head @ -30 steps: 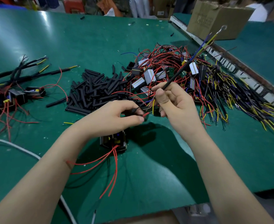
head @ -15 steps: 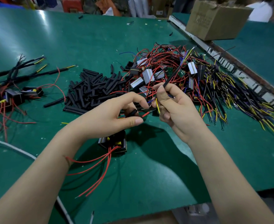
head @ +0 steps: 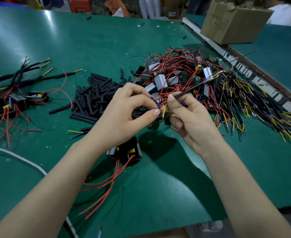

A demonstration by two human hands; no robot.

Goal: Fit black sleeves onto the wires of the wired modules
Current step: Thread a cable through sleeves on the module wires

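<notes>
Two hands: right hand (head: pixel 189 115) pinches one black sleeve (head: pixel 191 89); left hand (head: pixel 125 114) pinches wires (head: pixel 164 109), module (head: pixel 127 152) half hidden.

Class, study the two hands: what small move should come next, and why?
Probably slide the black sleeve further down the wires: the right hand pinches it, yellow and blue wire ends still show bare at the left hand.
</notes>
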